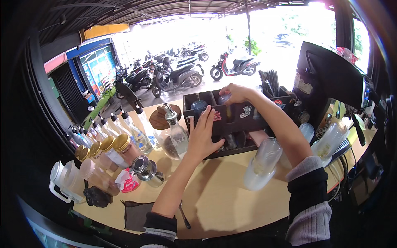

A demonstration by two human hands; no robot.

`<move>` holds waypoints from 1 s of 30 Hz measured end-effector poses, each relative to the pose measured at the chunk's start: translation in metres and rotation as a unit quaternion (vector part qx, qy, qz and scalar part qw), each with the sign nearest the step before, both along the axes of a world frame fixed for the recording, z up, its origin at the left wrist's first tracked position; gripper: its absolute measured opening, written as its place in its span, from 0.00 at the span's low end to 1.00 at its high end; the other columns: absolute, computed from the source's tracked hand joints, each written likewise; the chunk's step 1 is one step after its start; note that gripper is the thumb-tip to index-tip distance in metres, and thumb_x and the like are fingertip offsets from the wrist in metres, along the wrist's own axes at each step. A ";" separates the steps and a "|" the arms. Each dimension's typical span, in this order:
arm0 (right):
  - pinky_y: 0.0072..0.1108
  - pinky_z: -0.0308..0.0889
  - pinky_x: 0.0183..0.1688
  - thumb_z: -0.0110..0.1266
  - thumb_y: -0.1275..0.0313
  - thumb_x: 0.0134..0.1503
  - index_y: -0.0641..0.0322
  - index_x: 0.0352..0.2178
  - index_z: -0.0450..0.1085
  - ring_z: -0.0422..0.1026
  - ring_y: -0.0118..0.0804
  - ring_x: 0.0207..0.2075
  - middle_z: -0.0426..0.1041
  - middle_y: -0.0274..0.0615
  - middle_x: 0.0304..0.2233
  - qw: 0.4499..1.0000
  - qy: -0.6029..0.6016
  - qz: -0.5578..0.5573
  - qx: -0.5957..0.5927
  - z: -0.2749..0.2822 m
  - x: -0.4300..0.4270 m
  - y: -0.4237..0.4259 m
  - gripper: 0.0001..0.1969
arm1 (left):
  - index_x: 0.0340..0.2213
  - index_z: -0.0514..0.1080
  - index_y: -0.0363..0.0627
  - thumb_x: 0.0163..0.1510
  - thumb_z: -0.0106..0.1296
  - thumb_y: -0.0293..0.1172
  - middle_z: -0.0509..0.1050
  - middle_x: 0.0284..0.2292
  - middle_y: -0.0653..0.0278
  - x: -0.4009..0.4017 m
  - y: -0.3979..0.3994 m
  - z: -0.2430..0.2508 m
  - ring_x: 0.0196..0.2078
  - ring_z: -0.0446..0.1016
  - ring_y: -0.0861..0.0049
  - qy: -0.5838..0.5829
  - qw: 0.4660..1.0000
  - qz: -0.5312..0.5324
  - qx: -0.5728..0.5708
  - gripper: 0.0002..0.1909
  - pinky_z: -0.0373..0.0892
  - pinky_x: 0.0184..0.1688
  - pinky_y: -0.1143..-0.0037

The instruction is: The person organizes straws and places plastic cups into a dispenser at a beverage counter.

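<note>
A dark divided organizer box [237,124] with stickers on its front stands across the counter. My right hand [238,93] reaches over its front wall, fingers and thumb around a clear bluish round plastic piece [224,98] in a compartment; its lower part is behind the wall. My left hand [203,133] is spread in front of the box's left end, the fingertips near the front edge; whether it presses on the box is unclear. Behind those fingertips, another clear plastic stack [198,106] sits in the left compartment. Below my right forearm stand stacked clear plastic cups [263,164].
Left are pump bottles [136,133], gold-lidded jars [124,145], a glass bottle with a metal pourer [177,136], a metal pot [148,170] and pitchers [69,179]. A dark cloth [138,215] and spoon [185,215] lie in front. A dark machine [332,74] stands right.
</note>
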State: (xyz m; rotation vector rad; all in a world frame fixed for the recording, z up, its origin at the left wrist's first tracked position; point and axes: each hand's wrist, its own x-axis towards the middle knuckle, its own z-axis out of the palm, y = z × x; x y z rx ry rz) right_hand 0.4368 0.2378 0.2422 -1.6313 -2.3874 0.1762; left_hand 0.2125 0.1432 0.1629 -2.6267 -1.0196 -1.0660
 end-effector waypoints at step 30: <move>0.24 0.63 0.39 0.63 0.66 0.39 0.63 0.48 0.56 0.63 0.30 0.39 0.59 0.43 0.45 0.899 0.400 -0.043 0.174 -0.087 0.042 -0.286 0.35 | 0.54 0.45 0.37 0.26 0.68 0.40 0.57 0.51 0.48 0.085 -0.113 -0.091 0.55 0.57 0.61 -0.206 0.872 -0.262 -0.357 0.57 0.55 0.55 0.67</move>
